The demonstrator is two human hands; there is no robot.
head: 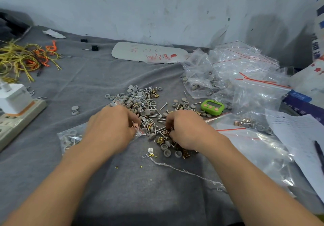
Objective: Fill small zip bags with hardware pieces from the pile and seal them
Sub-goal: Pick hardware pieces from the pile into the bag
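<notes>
Red print on the white card (150, 52) is too small to read, bar a "5".

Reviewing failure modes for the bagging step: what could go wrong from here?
1. The pile mixes screws, grey caps and gold clips; the right hand, fingers buried in it, could grab a wrong mix.
2. The left hand pinches the small zip bag crumpled, so its mouth may not take pieces cleanly.
3. The loose thread lies near the pile's edge and might get swept in.
</notes>
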